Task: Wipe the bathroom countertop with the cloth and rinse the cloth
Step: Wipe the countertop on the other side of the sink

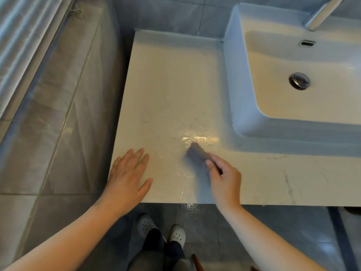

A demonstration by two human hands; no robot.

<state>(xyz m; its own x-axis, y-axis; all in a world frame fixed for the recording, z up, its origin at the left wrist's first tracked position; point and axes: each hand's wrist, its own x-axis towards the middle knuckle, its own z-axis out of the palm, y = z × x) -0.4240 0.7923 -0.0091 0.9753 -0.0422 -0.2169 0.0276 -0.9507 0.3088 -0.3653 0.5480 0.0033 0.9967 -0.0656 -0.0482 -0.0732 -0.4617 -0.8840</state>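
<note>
Head view, looking down over a pale marbled countertop point(172, 85).

Left hand point(127, 178): palm-down near the front left corner of the slab. Fingers are straight and slightly spread, thumb out to the side, gripping nothing.

Right hand point(224, 178): further right, near the front edge. Fingers are curled round one end of a dark cloth point(196, 153), thumb on the near side.

Cloth: sticks out from the fingers toward the upper left and meets the counter surface. It is smeared by blur, so I cannot tell whether it is folded or bunched; it looks like a compact wad. It is on the countertop, between the two hands, front-left of the basin and apart from it.

Wet patch point(199, 138) glints just beyond the cloth tip. Thin bright water streaks point(184, 175) curve across the slab between the hands, toward the front edge. Small shiny droplets point(189, 206) show just under that edge, either on the floor or on the counter face; I cannot say which.

White rectangular vessel basin point(236, 75) sits on the right part of the counter. It has a chrome drain stopper point(299, 80) in its bottom, an overflow slot point(307, 43) on the back wall and a faucet spout point(320, 14) over the back rim.

Grey tiled floor point(58, 133) lies to the left. Two white perforated clogs point(145, 224) show below, between the forearms.
</note>
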